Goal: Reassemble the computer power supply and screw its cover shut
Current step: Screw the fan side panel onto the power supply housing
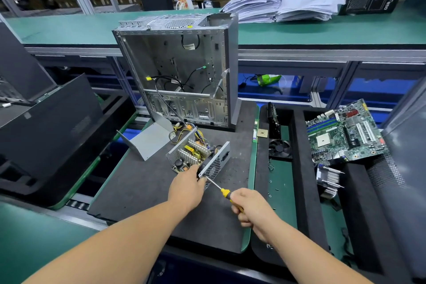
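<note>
The open power supply (pixel 196 154) lies on the dark foam mat (pixel 143 187), its circuit board, heat sinks and coloured wires exposed. My left hand (pixel 185 189) grips its near corner beside the perforated metal end panel (pixel 216 165). My right hand (pixel 251 208) holds a yellow-handled screwdriver (pixel 224 191), whose tip touches the lower edge of that end panel. The bent grey metal cover (pixel 149 139) lies apart on the mat, to the left of the supply.
An empty computer case (pixel 177 71) stands upright behind the mat. To the right, a foam tray holds a fan (pixel 280 149), a motherboard (pixel 345 131), a heat sink (pixel 328 180) and small screws (pixel 276 189). Black panels (pixel 46 122) lie left.
</note>
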